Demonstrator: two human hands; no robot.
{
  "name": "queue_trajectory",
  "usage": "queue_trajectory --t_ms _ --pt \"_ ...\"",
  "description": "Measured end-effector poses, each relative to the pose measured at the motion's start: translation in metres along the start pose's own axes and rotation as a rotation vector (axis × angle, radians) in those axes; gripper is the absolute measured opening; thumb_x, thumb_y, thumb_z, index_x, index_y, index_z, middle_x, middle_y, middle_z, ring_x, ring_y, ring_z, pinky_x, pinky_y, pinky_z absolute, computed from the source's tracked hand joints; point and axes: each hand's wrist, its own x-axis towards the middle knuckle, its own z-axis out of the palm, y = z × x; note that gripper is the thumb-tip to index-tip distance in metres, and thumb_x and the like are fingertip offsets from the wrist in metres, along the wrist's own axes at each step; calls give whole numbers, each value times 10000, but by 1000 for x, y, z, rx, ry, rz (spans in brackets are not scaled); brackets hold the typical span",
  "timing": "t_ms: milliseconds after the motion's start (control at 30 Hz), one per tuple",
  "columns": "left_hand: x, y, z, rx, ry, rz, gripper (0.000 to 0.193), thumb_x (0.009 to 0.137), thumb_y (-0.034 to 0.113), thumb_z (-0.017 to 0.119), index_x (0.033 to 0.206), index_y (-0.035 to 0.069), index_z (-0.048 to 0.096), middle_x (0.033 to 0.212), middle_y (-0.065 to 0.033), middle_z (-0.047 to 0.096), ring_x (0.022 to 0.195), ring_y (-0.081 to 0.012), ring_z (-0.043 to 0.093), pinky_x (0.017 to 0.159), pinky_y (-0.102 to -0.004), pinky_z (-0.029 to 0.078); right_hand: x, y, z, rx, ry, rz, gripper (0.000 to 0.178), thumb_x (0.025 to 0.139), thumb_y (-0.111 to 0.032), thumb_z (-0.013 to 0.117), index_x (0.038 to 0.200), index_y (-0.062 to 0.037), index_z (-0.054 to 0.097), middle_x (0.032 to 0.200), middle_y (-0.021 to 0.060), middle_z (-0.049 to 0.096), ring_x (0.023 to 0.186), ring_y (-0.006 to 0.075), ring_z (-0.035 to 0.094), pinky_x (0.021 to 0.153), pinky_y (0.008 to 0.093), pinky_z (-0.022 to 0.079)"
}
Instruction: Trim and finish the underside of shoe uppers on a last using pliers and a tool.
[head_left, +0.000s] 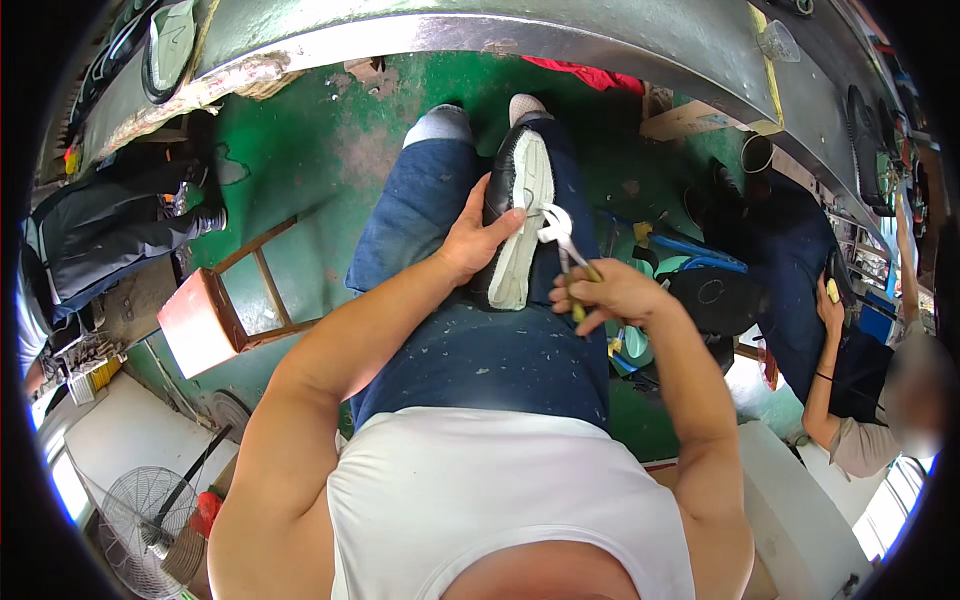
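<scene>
A black shoe upper (530, 180) with a pale, whitish underside lies bottom up along my right thigh, its long axis pointing away from me. Around its left side wraps my left hand (474, 238), the thumb pressing on the pale bottom. My right hand (612, 292), closed around the handles, holds a pair of pincers (556, 226). Their bright metal head is beside the right edge of the shoe bottom; whether it touches the shoe I cannot tell. The far side of the upper is hidden against my leg.
A metal-edged bench (420, 32) curves across the far side, with a shoe sole (170, 45) at its left. On the green floor stands a wooden stool (245, 290) to my left. A black round seat (715, 298) is at right, near a co-worker's hand (830, 305). A fan (150, 520) stands lower left.
</scene>
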Motion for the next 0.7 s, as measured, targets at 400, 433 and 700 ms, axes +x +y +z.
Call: queue_trajectory --t_ms 400,433,700 --pt "-2 10 12 482 124 -110 966 862 291 771 1550 -26 173 1402 -232 517 1280 -286 532 1077 -366 438 20 -34 5 -1043 506 -546 396 1006 -353 543 907 30 568 814 277 648 818 481 628 739 516 483" --pt "1 11 9 483 126 -109 966 862 291 771 1550 -26 173 1402 -232 517 1280 -286 532 1077 -366 438 21 -29 0 -1043 505 -547 396 1006 -353 543 907 30 568 814 277 648 818 481 628 739 516 483" --pt "10 11 -2 238 -76 -197 1145 846 294 808 1563 -48 -17 1473 -237 441 1335 -280 486 1124 -380 395 -33 -17 17 -982 61 -146 326 999 -317 576 984 6 613 733 125 640 669 219 645 656 370 512"
